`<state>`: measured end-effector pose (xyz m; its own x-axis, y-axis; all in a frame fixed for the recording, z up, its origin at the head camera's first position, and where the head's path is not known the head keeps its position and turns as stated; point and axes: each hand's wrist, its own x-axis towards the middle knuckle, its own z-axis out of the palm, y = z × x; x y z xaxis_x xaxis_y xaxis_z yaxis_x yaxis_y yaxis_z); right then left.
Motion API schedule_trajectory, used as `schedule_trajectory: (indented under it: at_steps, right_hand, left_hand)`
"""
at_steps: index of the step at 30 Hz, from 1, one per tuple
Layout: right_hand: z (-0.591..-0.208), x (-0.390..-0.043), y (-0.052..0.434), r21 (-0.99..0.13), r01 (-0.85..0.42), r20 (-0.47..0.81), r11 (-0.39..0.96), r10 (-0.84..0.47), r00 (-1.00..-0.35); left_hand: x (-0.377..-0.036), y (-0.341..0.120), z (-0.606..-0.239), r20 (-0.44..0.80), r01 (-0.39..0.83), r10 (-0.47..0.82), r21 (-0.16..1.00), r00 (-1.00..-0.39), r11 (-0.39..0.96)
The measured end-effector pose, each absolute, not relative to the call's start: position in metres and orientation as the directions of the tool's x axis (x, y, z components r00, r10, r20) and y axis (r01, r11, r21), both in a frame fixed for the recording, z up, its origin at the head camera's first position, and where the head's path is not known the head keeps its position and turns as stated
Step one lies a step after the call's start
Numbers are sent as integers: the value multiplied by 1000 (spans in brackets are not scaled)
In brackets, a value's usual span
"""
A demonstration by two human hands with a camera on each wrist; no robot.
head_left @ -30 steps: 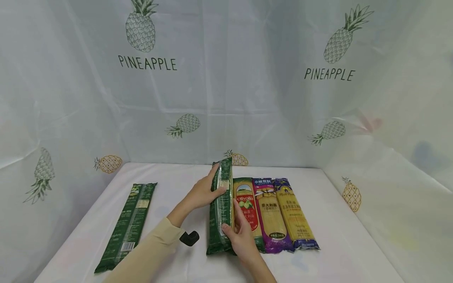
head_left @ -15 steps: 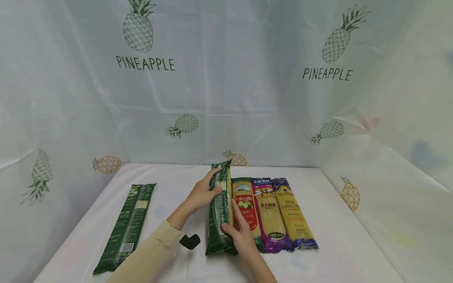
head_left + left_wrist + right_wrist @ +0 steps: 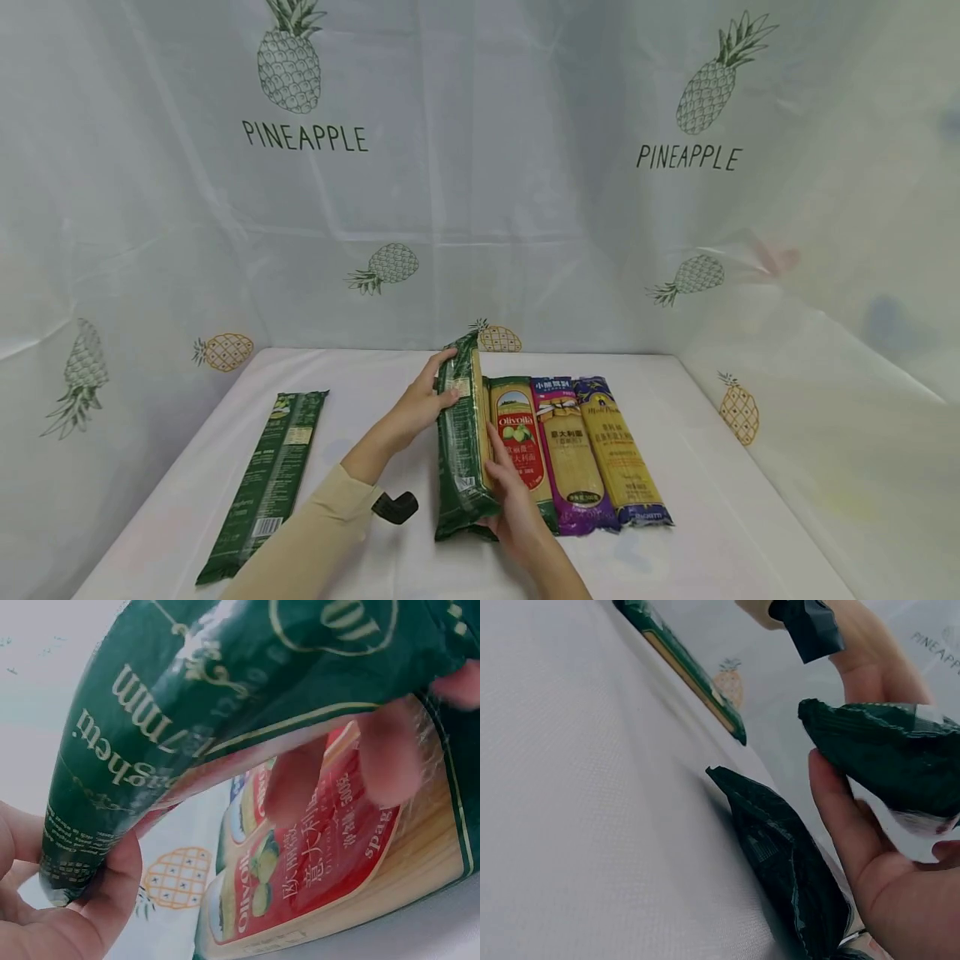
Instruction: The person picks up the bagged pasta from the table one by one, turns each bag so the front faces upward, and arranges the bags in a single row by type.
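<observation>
Right hand (image 3: pixel 517 517), fingers curled round the near end, and left hand (image 3: pixel 416 404), fingers gripping the far end, hold the dark green spaghetti packet (image 3: pixel 461 442) on edge, long axis running near-to-far, touching the Olivoila packet (image 3: pixel 519 442) on the surface (image 3: pixel 712 542).

hidden: green spaghetti pack (image 3: pixel 461 442) covered the left edge of the Olivolia pack (image 3: pixel 519 433) | cut off: left forearm sleeve (image 3: pixel 300 550) at bottom edge | blurred: fingers (image 3: pixel 386 754) in left wrist view | unreadable: far pack's (image 3: pixel 266 483) small print
</observation>
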<state>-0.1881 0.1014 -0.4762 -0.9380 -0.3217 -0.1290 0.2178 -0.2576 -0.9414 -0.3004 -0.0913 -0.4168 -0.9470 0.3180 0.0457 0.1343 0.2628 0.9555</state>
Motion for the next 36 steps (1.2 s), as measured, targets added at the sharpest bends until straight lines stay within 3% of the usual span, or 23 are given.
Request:
schedule_trajectory:
  at_steps: [13, 25, 36]
  right_hand:
    - [-478, -188, 101, -981, 78, -28, -177, -265, -964]
    - [-484, -191, 100, -992, -14, 38, -124, -188, -981]
    - [-487, -191, 98, -990, -56, 79, -128, -181, -980]
  left_hand:
    - [-299, -91, -415, 44, 190, 387, 918, -921, 348]
    - [-298, -88, -417, 100, 316, 386, 772, -917, 552]
    - [-294, -87, -418, 124, 398, 463, 727, -877, 559]
